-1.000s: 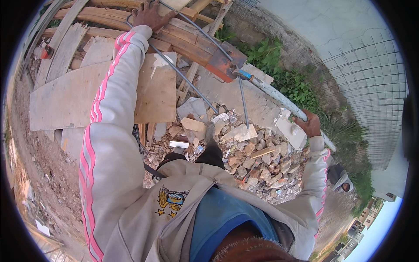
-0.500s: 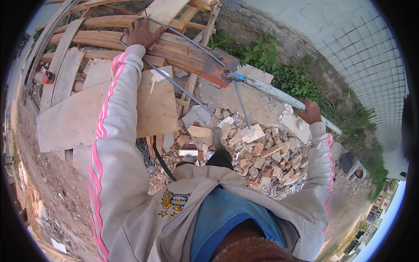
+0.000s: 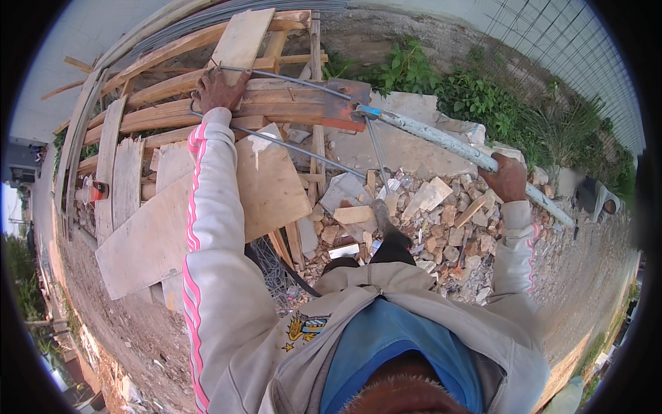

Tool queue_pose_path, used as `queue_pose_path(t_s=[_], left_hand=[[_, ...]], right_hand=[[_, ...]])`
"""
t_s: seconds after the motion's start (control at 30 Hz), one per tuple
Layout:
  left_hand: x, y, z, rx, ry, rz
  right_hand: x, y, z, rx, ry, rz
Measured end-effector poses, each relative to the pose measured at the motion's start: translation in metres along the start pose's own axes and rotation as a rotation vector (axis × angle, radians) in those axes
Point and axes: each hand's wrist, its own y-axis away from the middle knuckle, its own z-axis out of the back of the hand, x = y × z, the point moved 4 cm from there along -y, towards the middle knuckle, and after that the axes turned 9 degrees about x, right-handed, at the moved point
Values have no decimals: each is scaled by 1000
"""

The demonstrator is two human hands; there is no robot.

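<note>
My left hand [image 3: 222,91] lies with spread fingers over a bent steel rebar rod [image 3: 289,148] on top of the timber beam [image 3: 283,103]. My right hand [image 3: 505,176] is wrapped round a long, pale, worn metal pipe [image 3: 441,139]. The pipe's blue end [image 3: 369,110] meets the rod at a rusty metal plate [image 3: 348,90] on the beam's right end. From there a short leg of the rod [image 3: 378,148] bends back toward me, close to the free end of its other long side. What lies under my left palm is hidden.
Broken stones and rubble [image 3: 441,228] lie round my foot. Plywood sheets [image 3: 158,234] lean beside my left arm, with a wire bundle [image 3: 272,265] below. Green plants [image 3: 476,103] and wire mesh [image 3: 538,34] line the wall. A person [image 3: 598,199] is at the far right.
The view has turned. Against the beam, the pipe and my right hand have swung a little toward me, and the rod's short leg stands closer to its long side. My left hand stays put.
</note>
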Motion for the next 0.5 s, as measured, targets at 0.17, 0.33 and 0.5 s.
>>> queue_pose_path(t_s=[0.17, 0.33, 0.5], left_hand=[[5, 3, 3, 10, 5, 21], [5, 2, 2, 24, 3, 24], [2, 2, 1, 47, 53, 10]], right_hand=[[54, 79, -10, -25, -135, -249], [53, 79, -15, 1, -117, -289], [54, 84, -31, -19, -80, -319]])
